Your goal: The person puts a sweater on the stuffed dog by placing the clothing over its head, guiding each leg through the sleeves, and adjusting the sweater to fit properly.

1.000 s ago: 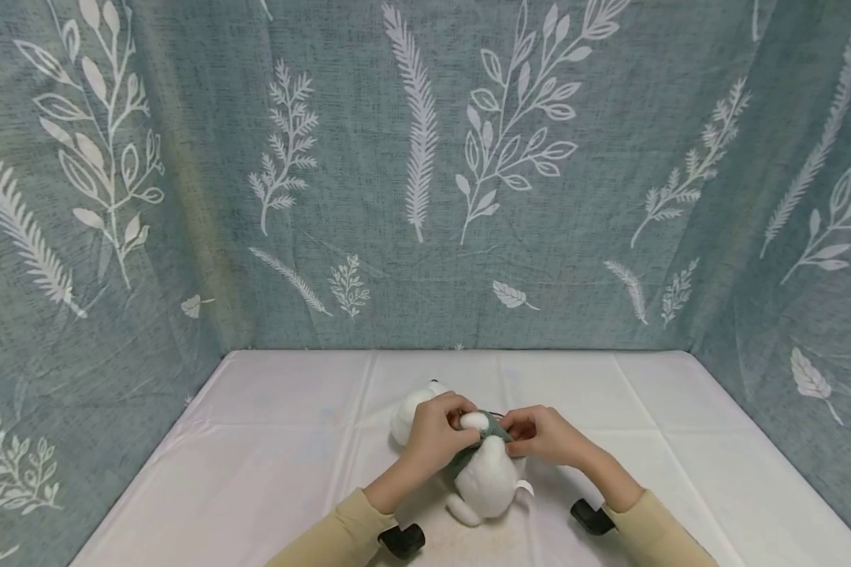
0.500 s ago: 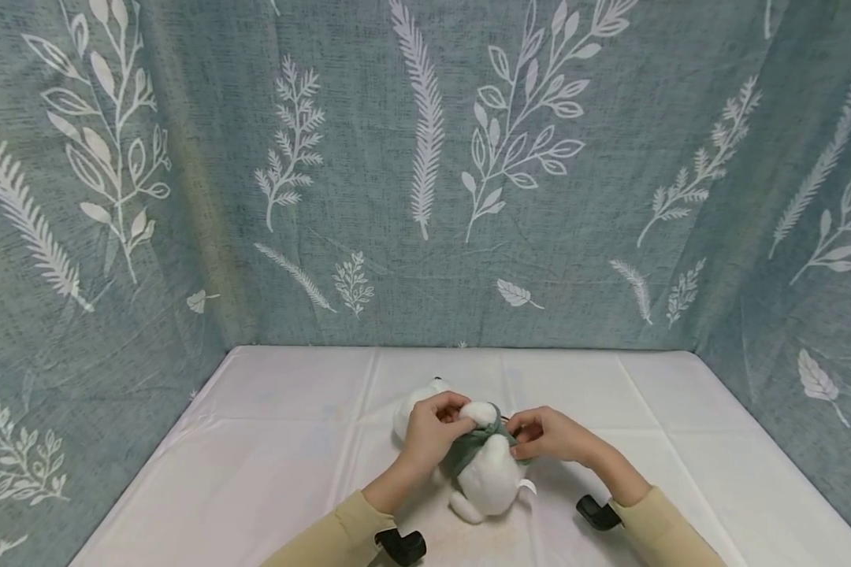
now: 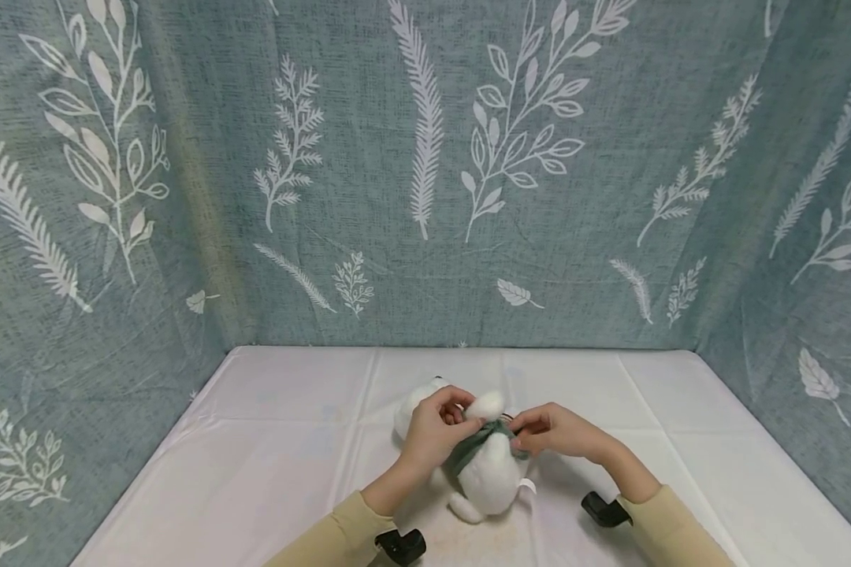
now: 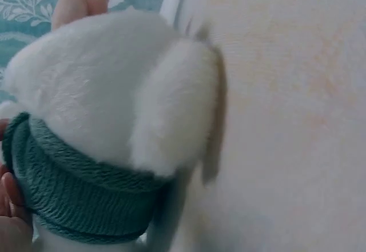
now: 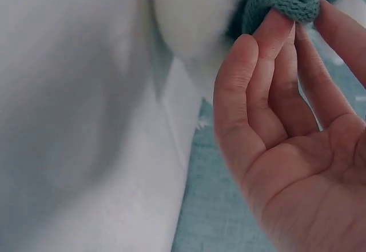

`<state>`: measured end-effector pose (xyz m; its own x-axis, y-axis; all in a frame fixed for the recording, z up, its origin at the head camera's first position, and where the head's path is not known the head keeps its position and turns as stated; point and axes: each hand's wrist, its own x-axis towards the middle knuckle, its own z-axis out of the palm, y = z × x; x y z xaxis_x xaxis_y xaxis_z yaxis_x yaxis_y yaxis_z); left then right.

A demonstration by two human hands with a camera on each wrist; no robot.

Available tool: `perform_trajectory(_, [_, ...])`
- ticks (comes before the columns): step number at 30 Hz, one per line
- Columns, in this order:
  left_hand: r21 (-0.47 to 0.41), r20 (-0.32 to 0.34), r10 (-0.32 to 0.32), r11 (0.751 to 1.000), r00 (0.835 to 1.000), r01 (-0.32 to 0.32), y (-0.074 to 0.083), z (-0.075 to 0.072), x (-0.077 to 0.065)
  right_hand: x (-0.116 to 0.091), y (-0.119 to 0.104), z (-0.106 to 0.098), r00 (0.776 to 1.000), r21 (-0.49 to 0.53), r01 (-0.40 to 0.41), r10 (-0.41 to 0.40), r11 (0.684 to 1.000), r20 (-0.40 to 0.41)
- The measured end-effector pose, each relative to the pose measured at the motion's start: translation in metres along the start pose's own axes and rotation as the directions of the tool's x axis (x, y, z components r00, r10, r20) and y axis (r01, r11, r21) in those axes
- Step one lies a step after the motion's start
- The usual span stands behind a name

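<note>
A white plush toy [image 3: 492,476] lies on its side on the table, its rounded head [image 3: 407,413] toward the far left. Round its body sits a green knitted sweater [image 4: 86,183], bunched into rolls. My left hand [image 3: 432,429] pinches the sweater beside a white stubby limb [image 3: 485,405], which sticks up above the knit. From the other side, my right hand [image 3: 560,431] pinches the sweater's edge; in the right wrist view its fingertips [image 5: 274,23] hold a curled rim of the knit. The left fingers are partly cut off in the left wrist view.
A white-covered table [image 3: 276,441] lies under the toy. Behind and beside it hangs a blue-green curtain [image 3: 369,173] with white leaf prints. Black wrist devices [image 3: 400,545] sit at both cuffs. A small white tag [image 3: 528,487] shows at the toy's right side.
The white limb has come further out above the green sweater, and the knit has slid down round the body. My right hand has shifted slightly right; both hands stay on the sweater.
</note>
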<state>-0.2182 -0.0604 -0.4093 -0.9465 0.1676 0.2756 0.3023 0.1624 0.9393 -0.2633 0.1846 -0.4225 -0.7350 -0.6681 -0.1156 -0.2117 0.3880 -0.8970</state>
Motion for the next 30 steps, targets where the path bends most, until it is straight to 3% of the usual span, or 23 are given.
perform_trajectory(5, [0.041, 0.003, 0.042, 0.998, 0.999, -0.042, -0.014, -0.003, 0.003, -0.001, 0.0, -0.014, 0.998, 0.007, -0.025, 0.025, 1.0, -0.05])
perform_trajectory(9, [0.075, -0.014, 0.063, 0.995, 0.998, -0.062, -0.012, -0.011, -0.002, 0.004, 0.0, -0.021, 0.987, 0.02, -0.049, 0.052, 0.999, -0.155])
perform_trajectory(14, [0.209, 0.004, 0.016, 0.978, 1.0, -0.017, -0.007, -0.02, -0.007, 0.018, 0.003, -0.019, 0.941, 0.05, -0.12, 0.129, 0.992, -0.314])
perform_trajectory(17, [0.309, 0.04, -0.019, 0.951, 0.999, 0.005, -0.007, -0.026, -0.009, 0.029, 0.003, -0.016, 0.921, 0.055, -0.174, 0.183, 0.983, -0.344])
perform_trajectory(20, [0.374, 0.079, -0.058, 0.927, 0.995, 0.024, -0.007, -0.03, -0.011, 0.037, 0.002, -0.013, 0.921, 0.024, -0.23, 0.225, 0.973, -0.318])
perform_trajectory(23, [0.379, 0.126, -0.112, 0.924, 0.986, 0.056, -0.008, -0.031, -0.013, 0.044, 0.002, -0.011, 0.94, 0.005, -0.263, 0.258, 0.965, -0.223])
perform_trajectory(26, [0.333, 0.164, -0.163, 0.937, 0.973, 0.101, -0.008, -0.031, -0.013, 0.047, 0.004, -0.008, 0.956, 0.066, -0.273, 0.278, 0.96, -0.094])
perform_trajectory(30, [0.239, 0.168, -0.196, 0.959, 0.966, 0.153, -0.009, -0.032, -0.012, 0.048, 0.006, -0.005, 0.966, 0.208, -0.256, 0.256, 0.944, 0.028])
